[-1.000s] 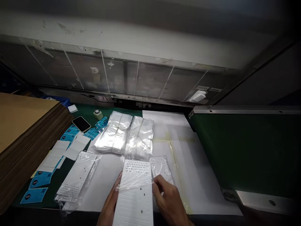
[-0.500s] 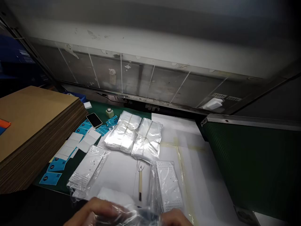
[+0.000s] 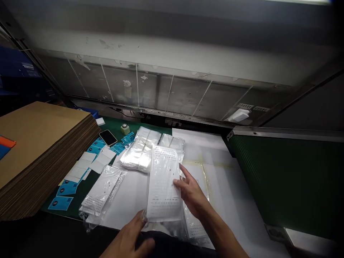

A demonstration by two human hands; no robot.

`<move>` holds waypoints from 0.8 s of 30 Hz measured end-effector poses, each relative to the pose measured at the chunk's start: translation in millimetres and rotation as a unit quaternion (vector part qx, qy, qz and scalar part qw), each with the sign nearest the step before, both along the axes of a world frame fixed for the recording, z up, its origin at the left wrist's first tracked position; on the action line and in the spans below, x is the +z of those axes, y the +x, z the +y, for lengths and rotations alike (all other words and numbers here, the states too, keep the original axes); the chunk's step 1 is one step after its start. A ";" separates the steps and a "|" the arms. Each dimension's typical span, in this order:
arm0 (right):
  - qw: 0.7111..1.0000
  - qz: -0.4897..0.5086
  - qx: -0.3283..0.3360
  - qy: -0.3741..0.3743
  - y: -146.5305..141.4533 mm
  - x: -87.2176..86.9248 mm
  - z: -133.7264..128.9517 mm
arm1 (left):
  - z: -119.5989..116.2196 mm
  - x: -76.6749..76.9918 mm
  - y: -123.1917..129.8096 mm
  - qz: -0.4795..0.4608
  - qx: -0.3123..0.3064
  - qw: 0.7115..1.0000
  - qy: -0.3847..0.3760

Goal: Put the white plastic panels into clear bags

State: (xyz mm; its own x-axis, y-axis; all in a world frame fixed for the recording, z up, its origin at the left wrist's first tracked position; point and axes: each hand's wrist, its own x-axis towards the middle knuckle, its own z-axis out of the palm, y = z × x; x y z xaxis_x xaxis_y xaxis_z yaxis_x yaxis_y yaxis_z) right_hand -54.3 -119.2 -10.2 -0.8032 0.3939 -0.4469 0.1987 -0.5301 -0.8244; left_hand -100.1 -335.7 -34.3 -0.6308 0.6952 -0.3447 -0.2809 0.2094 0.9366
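Observation:
My left hand pinches the lower left corner of a clear plastic bag holding a perforated white sheet. The bag stands tilted over the table, its top end overlapping a bundle of clear plastic bags. My right hand is beside its right edge, with the thumb on the plastic and the fingers spread. Another bagged white sheet lies partly hidden under my right hand. A third bagged sheet lies to the left, and a second bundle of bags sits further back.
A tall stack of cardboard sheets fills the left side. Blue labels, white cards, a smartphone and a small bottle lie on the green mat. A green belt runs along the right.
The bagged sheet has risen from the bottom edge of the view to above the table, now covering most of the right bundle. My right hand has moved up and away from the view's bottom edge.

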 end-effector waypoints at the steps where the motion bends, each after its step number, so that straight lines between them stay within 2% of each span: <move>1: 1.000 0.000 -0.012 0.019 7.5 3.8 -2.1 | 4.2 -3.4 -3.2 -0.051 -0.010 0.999 0.001; 3: 0.998 -0.007 -0.033 0.061 22.7 6.5 -8.5 | 13.8 -13.1 -5.7 -0.179 -0.031 0.983 0.005; 5: 0.994 -0.015 -0.055 0.091 36.9 3.2 -13.3 | 22.6 -24.9 -3.8 -0.224 -0.052 0.973 -0.003; 6: 0.993 -0.019 -0.063 0.096 43.6 0.3 -14.2 | 25.9 -30.6 -2.2 -0.198 -0.069 0.978 -0.011; 8: 0.992 -0.026 -0.078 0.091 56.2 -5.5 -13.3 | 29.8 -39.8 0.3 -0.078 -0.116 0.990 -0.036; 10: 0.994 -0.019 -0.082 0.073 67.4 -9.7 -11.1 | 31.2 -45.3 0.5 0.055 -0.147 0.985 -0.075; 12: 0.996 0.004 -0.077 0.053 77.3 -12.9 -10.7 | 32.2 -48.4 -1.3 0.105 -0.165 0.976 -0.092; 14: 0.997 0.023 -0.069 0.040 86.1 -17.8 -13.9 | 34.7 -51.8 -2.8 0.033 -0.176 0.982 -0.054; 16: 0.997 0.006 -0.059 0.042 94.5 -26.5 -19.9 | 40.4 -57.0 -1.1 -0.113 -0.162 0.980 -0.006; 18: 0.996 -0.031 -0.051 0.064 103.0 -38.6 -24.1 | 51.0 -63.7 5.1 -0.239 -0.122 0.963 0.007; 20: 0.990 -0.069 -0.055 0.110 111.0 -52.2 -20.5 | 68.2 -70.8 15.6 -0.306 -0.091 0.948 0.008; 22: 0.977 -0.111 -0.076 0.164 117.5 -65.7 -5.2 | 91.9 -77.6 28.6 -0.291 -0.088 0.953 0.009; 24: 0.964 -0.149 -0.098 0.200 121.8 -78.5 19.2 | 118.9 -84.6 40.7 -0.202 -0.098 0.974 -0.022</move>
State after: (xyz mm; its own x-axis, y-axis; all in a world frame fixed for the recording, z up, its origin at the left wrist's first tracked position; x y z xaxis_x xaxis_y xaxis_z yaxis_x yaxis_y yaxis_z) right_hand 67.6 -100.0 -88.8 -0.5561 0.7132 -0.4267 0.3858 -0.2332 -0.8926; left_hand -59.4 -216.8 -118.8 -0.2942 0.7677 -0.5693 -0.5760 0.3329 0.7466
